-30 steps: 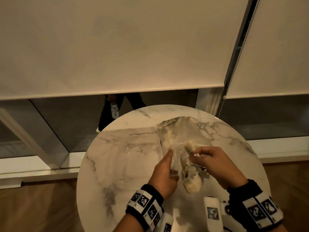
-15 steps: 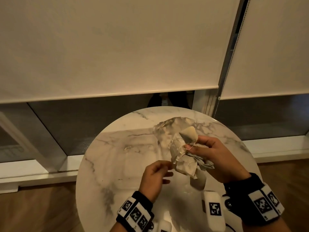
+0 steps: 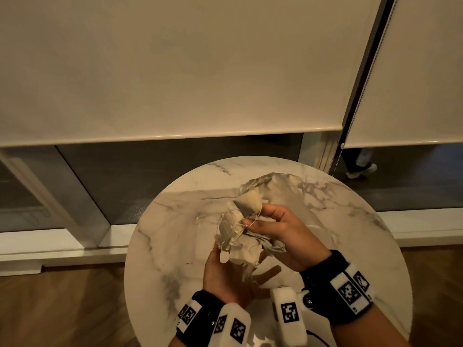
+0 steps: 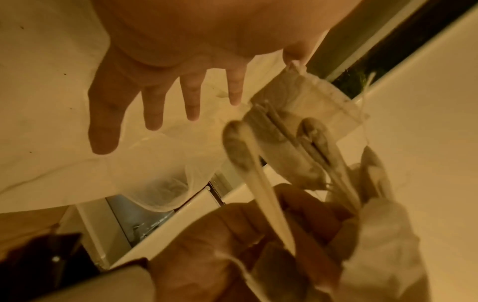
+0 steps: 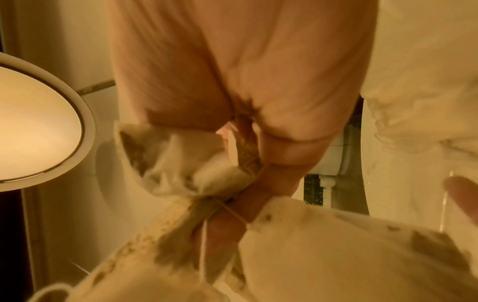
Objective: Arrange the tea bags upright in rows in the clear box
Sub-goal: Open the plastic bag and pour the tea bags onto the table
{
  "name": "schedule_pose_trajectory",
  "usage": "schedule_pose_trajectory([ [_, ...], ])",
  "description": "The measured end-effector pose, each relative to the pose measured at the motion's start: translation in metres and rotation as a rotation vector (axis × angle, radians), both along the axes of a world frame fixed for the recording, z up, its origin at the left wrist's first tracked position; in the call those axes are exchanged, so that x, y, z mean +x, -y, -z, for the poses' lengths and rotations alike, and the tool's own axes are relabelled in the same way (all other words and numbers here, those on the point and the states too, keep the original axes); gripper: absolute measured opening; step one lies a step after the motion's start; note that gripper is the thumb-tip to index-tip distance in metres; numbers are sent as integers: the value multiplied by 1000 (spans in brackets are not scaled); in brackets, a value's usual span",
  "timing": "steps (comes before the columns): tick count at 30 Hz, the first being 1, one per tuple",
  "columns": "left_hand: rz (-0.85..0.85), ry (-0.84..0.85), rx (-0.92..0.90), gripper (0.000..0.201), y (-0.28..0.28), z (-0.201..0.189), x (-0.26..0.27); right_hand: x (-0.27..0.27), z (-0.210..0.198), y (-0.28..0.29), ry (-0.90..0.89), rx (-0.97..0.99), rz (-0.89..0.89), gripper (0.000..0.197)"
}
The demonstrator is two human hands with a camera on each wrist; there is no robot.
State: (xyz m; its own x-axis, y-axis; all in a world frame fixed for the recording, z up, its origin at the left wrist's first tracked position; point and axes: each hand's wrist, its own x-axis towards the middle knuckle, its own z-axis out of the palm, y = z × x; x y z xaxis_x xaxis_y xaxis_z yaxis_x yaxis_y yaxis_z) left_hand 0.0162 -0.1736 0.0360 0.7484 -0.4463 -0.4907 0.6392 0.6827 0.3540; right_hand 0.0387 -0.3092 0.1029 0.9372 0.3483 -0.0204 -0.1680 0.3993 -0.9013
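Tea bags held over a marble desk [image 3: 175, 234]
The right hand [image 3: 283, 234] pinches a bunch of tea bags [image 3: 238, 231]; the left hand [image 3: 230, 274] lies spread, fingers straight, beneath them.

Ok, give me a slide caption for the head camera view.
Right hand grips a bunch of tea bags above a round marble table, left hand open beneath them.

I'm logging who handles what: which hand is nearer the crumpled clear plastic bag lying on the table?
Right. The right hand, gripping the tea bags, sits beside the plastic bag; the left hand lies open below the bunch, farther away.
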Motion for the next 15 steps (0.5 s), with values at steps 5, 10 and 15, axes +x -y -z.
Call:
schedule_pose_trajectory([
  [5, -4, 27, -122, 64, -13, 3, 3, 0, 15, -11, -26, -33, -18, 40],
  [10, -82, 22, -266, 65, -26, 11, 11, 3, 24, -17, 100, -309, 157, 9],
  [15, -28, 79, -272, 71, -25, 10, 12, 9, 37, -27, 228, -588, 300, 25],
])
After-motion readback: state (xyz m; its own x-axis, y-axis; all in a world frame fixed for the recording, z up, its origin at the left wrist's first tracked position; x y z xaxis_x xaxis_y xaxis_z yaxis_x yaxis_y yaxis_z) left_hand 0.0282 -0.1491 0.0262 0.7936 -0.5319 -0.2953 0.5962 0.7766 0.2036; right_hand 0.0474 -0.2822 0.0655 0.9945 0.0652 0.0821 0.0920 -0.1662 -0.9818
